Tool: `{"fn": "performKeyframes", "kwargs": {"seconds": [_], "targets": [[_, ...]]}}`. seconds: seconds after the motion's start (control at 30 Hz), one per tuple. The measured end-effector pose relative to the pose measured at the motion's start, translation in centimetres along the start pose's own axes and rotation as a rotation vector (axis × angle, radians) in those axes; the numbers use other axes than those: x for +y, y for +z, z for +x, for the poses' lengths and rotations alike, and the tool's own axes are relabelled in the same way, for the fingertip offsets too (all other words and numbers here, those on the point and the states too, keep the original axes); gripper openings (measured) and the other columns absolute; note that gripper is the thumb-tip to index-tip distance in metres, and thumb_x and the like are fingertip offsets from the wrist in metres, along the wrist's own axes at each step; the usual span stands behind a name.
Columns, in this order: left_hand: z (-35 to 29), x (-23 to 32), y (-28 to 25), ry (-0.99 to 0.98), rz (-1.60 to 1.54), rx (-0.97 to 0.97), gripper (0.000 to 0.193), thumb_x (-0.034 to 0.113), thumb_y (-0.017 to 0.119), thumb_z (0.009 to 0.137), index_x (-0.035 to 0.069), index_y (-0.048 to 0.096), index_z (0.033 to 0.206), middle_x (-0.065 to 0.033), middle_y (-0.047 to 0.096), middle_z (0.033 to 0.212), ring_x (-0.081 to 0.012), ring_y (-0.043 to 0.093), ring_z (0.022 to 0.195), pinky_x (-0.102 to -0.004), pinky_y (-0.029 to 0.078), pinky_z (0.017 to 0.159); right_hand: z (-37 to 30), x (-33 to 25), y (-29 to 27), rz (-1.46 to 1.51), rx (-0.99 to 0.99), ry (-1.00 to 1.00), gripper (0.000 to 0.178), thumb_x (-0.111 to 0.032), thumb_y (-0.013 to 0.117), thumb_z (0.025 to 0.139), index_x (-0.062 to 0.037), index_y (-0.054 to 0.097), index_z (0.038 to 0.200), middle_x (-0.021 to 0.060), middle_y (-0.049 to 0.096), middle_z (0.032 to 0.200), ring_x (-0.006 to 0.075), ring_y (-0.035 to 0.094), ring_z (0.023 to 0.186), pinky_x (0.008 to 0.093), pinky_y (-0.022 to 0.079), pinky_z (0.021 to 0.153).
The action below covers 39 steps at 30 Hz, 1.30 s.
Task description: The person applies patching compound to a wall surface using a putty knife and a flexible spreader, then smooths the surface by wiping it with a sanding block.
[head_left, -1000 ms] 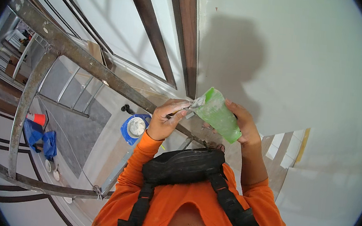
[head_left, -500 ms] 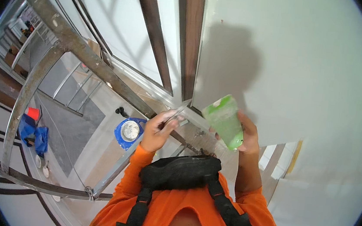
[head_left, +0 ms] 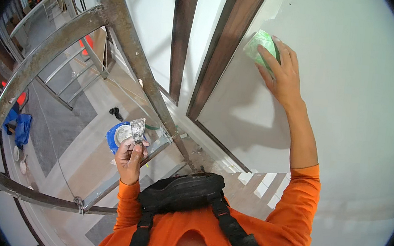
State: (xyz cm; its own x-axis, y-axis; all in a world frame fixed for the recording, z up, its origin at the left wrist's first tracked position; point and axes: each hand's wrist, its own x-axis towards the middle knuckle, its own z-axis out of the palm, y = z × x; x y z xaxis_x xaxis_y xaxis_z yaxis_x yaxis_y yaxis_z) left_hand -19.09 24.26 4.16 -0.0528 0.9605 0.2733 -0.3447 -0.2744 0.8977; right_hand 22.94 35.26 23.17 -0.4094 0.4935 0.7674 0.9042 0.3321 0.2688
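Note:
My right hand (head_left: 282, 74) reaches up and grips a green plastic putty spreader (head_left: 264, 43), its face smeared with pale filler. The spreader is at the off-white wall (head_left: 352, 90), next to the dark brown wood trim (head_left: 228, 45); whether it touches cannot be told. Lower down, my left hand (head_left: 130, 158) is closed around a small putty knife (head_left: 137, 129) whose blade is crusted with white filler and points upward. Behind that knife, further below, lies a blue board or lid with a round tub of white filler (head_left: 119, 137).
A rusty metal scaffold frame (head_left: 132, 55) curves round my left side. Down on the floor are a blue bag (head_left: 23, 127), an orange-red bucket (head_left: 21, 96) and a black item (head_left: 116, 113). A metal ladder-like frame (head_left: 75, 78) stands beyond the scaffold.
My right hand has moved up and away with the spreader, from in front of my chest to the wall by the trim. My left hand has lowered and drawn left, turning the knife upright.

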Motion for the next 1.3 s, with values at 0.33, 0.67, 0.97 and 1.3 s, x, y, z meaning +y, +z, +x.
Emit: {"fn": "performKeyframes", "kwargs": {"seconds": [0.33,0.67,0.97,1.3], "targets": [[0.5,0.0,-0.8,-0.078,0.006,-0.067,0.026,0.013,0.062,0.102,0.001,0.058,0.125,-0.0113,0.072,0.100,-0.0120,0.060,0.075,-0.0257,0.051,0.068,2.3,2.7,2.4,-0.301,-0.050,-0.104,0.045,-0.022,0.080,0.082,-0.0185,0.067,0.124,0.0088,0.055,0.143,0.0280,0.054,0.126,0.0418,0.045,0.097],[0.7,0.0,-1.1,-0.046,0.064,-0.145,0.025,0.013,0.061,0.103,-0.001,0.059,0.123,-0.0110,0.072,0.101,-0.0118,0.061,0.076,-0.0265,0.051,0.071,3.0,3.3,2.6,-0.382,-0.097,-0.151,0.044,-0.023,0.076,0.084,-0.0185,0.068,0.127,0.0097,0.055,0.143,0.0263,0.054,0.124,0.0391,0.045,0.095],[0.7,1.1,-0.1,-0.080,0.040,-0.127,0.023,0.016,0.061,0.103,-0.003,0.063,0.117,-0.0092,0.071,0.098,-0.0109,0.059,0.077,-0.0266,0.051,0.072,3.5,2.5,2.8,-0.509,-0.153,-0.165,0.040,-0.019,0.067,0.089,-0.0187,0.069,0.128,0.0104,0.055,0.140,0.0245,0.055,0.122,0.0361,0.044,0.087],[0.6,1.2,0.0,-0.081,0.067,-0.113,0.027,0.021,0.064,0.102,-0.002,0.064,0.114,-0.0058,0.070,0.095,-0.0091,0.058,0.076,-0.0247,0.049,0.071,4.4,0.5,3.2,-0.663,-0.202,-0.157,0.038,-0.015,0.060,0.089,-0.0099,0.069,0.125,0.0144,0.056,0.134,0.0241,0.054,0.115,0.0343,0.042,0.078]]}}
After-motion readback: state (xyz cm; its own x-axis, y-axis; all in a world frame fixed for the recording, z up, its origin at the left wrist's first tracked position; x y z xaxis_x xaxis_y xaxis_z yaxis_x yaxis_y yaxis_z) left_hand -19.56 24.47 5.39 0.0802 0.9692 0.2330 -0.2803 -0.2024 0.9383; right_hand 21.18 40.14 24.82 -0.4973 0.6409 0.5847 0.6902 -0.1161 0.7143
